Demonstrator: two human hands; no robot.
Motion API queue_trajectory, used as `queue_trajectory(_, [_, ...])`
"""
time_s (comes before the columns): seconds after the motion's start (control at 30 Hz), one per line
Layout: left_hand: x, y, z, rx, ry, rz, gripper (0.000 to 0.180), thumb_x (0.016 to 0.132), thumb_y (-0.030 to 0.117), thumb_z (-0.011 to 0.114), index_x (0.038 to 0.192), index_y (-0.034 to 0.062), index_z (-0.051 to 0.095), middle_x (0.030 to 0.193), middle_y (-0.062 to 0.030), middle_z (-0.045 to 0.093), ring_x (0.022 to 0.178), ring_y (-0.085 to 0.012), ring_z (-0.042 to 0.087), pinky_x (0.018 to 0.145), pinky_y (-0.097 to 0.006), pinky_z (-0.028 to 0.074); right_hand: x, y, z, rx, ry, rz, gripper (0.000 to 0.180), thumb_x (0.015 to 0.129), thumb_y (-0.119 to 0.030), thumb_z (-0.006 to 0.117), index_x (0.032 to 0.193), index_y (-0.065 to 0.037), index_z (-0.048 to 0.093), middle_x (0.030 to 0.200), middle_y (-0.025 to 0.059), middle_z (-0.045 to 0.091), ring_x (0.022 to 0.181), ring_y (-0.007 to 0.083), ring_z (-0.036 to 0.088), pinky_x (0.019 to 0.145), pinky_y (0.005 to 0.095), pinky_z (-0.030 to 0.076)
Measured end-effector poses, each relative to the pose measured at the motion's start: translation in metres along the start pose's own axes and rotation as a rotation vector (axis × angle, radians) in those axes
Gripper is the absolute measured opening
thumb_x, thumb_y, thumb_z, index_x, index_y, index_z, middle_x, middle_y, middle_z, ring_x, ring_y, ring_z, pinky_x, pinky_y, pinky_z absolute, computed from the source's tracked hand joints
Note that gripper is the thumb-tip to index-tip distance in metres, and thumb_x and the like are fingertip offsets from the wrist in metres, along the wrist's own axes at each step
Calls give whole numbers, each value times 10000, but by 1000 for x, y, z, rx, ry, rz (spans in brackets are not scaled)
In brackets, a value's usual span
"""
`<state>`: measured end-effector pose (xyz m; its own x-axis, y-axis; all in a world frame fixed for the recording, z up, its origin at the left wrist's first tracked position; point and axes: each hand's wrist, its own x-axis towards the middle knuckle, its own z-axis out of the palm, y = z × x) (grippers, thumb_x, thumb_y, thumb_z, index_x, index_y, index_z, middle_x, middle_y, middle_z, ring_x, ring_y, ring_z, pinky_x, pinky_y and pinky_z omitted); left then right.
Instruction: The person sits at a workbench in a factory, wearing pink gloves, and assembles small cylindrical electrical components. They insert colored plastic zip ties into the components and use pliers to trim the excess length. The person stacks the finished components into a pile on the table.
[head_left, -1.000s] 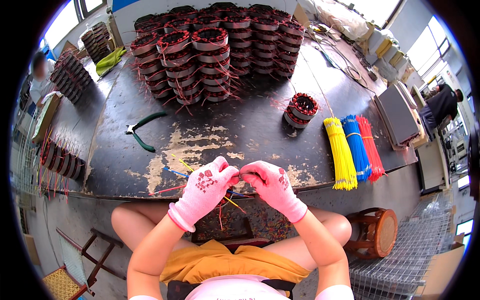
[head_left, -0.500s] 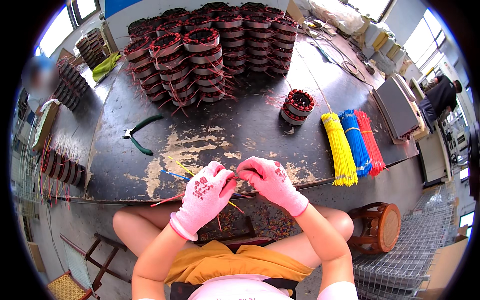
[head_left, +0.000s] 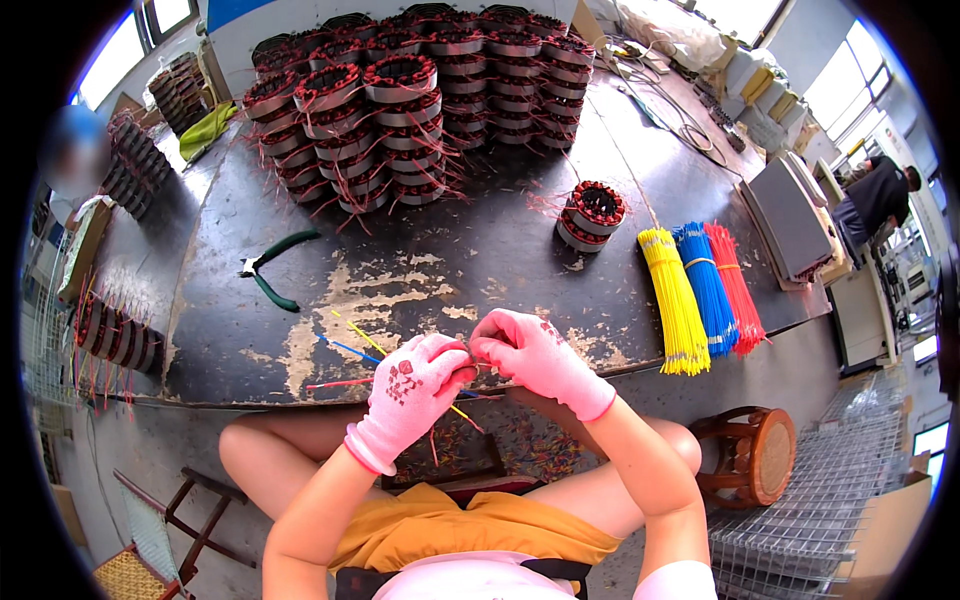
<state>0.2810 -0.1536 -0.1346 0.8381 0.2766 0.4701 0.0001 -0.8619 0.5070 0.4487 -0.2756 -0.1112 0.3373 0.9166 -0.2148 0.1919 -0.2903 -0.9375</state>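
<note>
My left hand (head_left: pixel 415 385), in a pink glove with dark red print, is closed round a few thin wires. Out of its left side stick a yellow wire (head_left: pixel 358 331), a blue wire (head_left: pixel 347 348) and a red wire (head_left: pixel 340 384); other ends come out below the hand. Fingertips meeting the left hand's, my right hand (head_left: pixel 535 355) wears a matching glove and is pinched on the wire ends. What exactly lies between the fingertips is mostly hidden. Both hands are at the near edge of the worn black table (head_left: pixel 480 270).
Stacks of wound motor stators (head_left: pixel 400 120) stand at the back, with a short stack (head_left: pixel 592 215) nearer. Green-handled cutters (head_left: pixel 275 268) lie left. Yellow (head_left: pixel 672 300), blue (head_left: pixel 706 285) and red (head_left: pixel 735 285) wire bundles lie right. A wooden stool (head_left: pixel 750 455) stands below; another person (head_left: pixel 880 205) is far right.
Both hands are still together at the table edge, with small shifts of the fingers. The left hand has dipped slightly, and the wires have shifted with it. The whole view has moved a little.
</note>
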Motion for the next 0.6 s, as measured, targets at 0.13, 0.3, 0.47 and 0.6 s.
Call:
queue_trajectory(0.13, [6, 0, -3, -16, -70, 25, 127, 833, 139, 748, 939, 113, 682, 977, -41, 672, 904, -281, 664, 748, -394, 550, 6, 28, -4, 349, -46, 214, 222, 978, -207, 652, 1091, -18, 672, 921, 17, 693, 750, 71, 615, 622, 220, 466])
queue_trajectory(0.3, [4, -3, -4, -79, -87, -36, 131, 826, 124, 741, 947, 103, 695, 972, -46, 679, 889, -287, 661, 760, -396, 542, -25, 12, 3, -199, 228, -276, 316, 934, -204, 700, 1208, -50, 663, 1044, 84, 719, 750, 138, 662, 660, 291, 534])
queue_trajectory(0.47, [5, -7, -4, -70, -95, -8, 115, 863, 163, 729, 959, 111, 691, 969, -46, 672, 877, -279, 668, 746, -392, 552, -26, 16, 10, -909, 300, -627, 422, 839, -247, 761, 1220, -93, 666, 1170, 79, 703, 964, 252, 688, 830, 404, 551])
queue_trajectory(0.6, [10, -3, -7, -103, -136, -18, 110, 870, 169, 721, 959, 119, 681, 958, -43, 663, 877, -274, 671, 734, -392, 557, -11, 36, 6, -815, 199, -589, 315, 861, -223, 733, 1133, -72, 683, 1101, 74, 725, 936, 279, 692, 800, 405, 555])
